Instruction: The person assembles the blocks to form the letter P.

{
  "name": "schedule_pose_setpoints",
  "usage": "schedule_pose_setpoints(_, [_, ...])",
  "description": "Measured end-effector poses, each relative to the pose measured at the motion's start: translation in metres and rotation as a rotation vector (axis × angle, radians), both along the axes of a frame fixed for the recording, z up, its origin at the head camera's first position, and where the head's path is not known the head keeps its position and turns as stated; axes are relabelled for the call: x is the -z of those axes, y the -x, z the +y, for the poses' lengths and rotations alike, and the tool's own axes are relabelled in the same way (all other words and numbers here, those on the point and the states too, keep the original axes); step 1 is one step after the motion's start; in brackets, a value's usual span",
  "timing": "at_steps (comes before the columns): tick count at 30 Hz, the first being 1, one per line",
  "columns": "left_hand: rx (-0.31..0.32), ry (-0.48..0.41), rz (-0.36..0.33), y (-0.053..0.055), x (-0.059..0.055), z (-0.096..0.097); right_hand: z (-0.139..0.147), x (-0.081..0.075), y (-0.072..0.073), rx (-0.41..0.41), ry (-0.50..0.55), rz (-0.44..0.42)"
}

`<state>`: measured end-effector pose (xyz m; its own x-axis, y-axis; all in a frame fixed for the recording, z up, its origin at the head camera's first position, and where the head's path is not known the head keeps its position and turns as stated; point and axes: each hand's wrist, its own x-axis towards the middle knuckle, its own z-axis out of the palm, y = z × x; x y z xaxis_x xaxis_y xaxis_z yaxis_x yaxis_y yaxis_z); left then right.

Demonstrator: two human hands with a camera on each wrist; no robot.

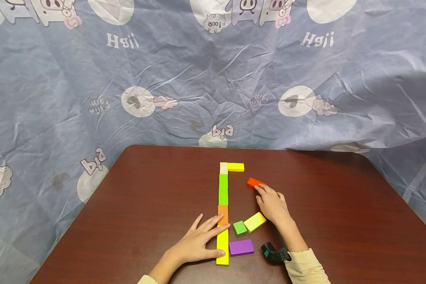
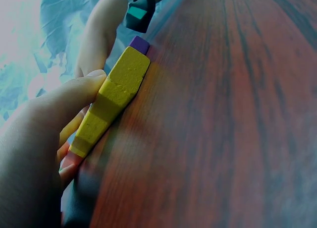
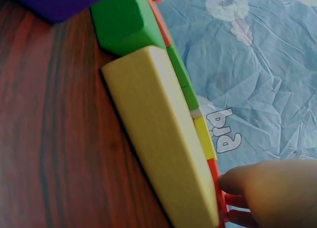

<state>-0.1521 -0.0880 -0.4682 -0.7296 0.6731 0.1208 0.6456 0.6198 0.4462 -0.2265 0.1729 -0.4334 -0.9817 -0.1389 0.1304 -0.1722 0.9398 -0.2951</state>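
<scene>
My left hand [image 1: 193, 244] spreads its fingers over the near end of a row of blocks. Its thumb touches the long yellow block [image 1: 222, 238], and its fingertips reach the orange block [image 1: 222, 210]; the left wrist view shows the thumb against the yellow side [image 2: 116, 84]. Beyond orange, the row continues with two green blocks [image 1: 223, 189] and a whitish block [image 1: 223, 168], with a yellow block [image 1: 236, 167] jutting right. My right hand [image 1: 274, 206] reaches forward, extended fingertips touching the near side of a red block [image 1: 254, 182]; the red block is partly hidden by the fingers.
Right of the row lie a small green block [image 1: 240, 228], a pale yellow block [image 1: 255, 222] touching it and a purple block [image 1: 242, 247] beside the long yellow one. A black strap [image 1: 276, 253] circles the right wrist. A printed cloth [image 1: 184, 71] hangs behind the brown table [image 1: 156, 189].
</scene>
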Motion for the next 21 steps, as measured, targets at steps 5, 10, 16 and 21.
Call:
schedule_pose_setpoints(5, [0.003,0.006,0.002,0.002,-0.001,-0.001,0.000,-0.002,0.012,0.024,0.004,-0.010])
schedule_pose_setpoints(10, [0.002,0.001,0.027,0.003,0.000,0.000,0.001,-0.007,0.027,0.025,-0.015,-0.037])
schedule_pose_setpoints(16, [0.004,-0.003,0.036,0.001,0.002,0.001,0.002,-0.007,0.041,0.031,-0.038,-0.052])
schedule_pose_setpoints(21, [0.005,0.002,0.037,0.000,0.002,0.002,0.002,-0.004,0.048,0.027,-0.022,-0.057])
